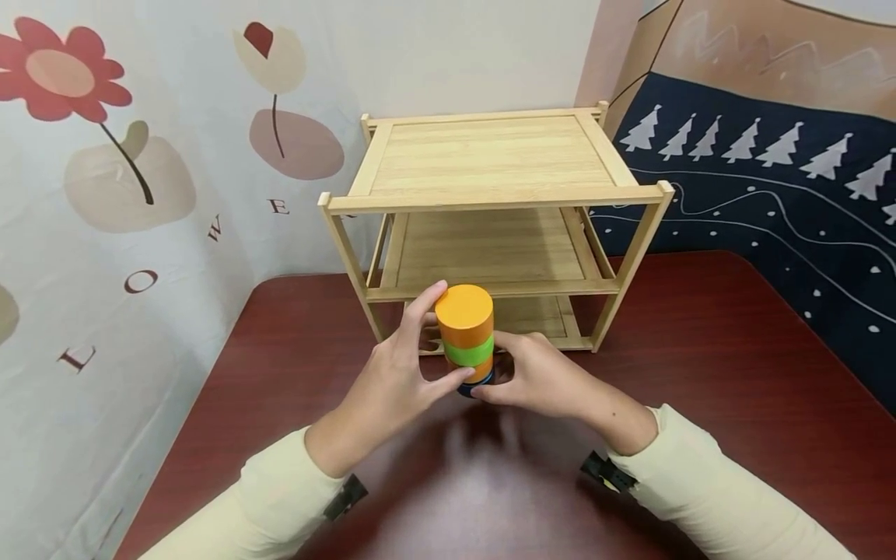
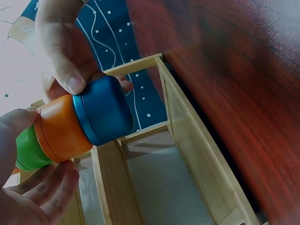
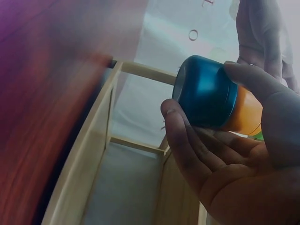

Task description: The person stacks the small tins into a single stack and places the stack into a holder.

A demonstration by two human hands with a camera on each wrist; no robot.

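Both hands hold an upright cylindrical container (image 1: 465, 336) in front of the wooden rack. Its top is orange, with a green band below, another orange section, and a blue base (image 2: 105, 110). My left hand (image 1: 399, 369) grips the upper and middle part, thumb at the front and index finger along the top edge. Lower down, my right hand (image 1: 546, 377) holds the blue base, its thumb on one side and its fingers curled round the other. The rounded underside of the base shows in the right wrist view, raised over the table.
A three-tier light wooden rack (image 1: 490, 159) stands just behind the hands on the dark red table (image 1: 700, 342). Behind it hang a flower-printed white cloth (image 1: 203, 85) and a navy cloth with white trees (image 1: 756, 194).
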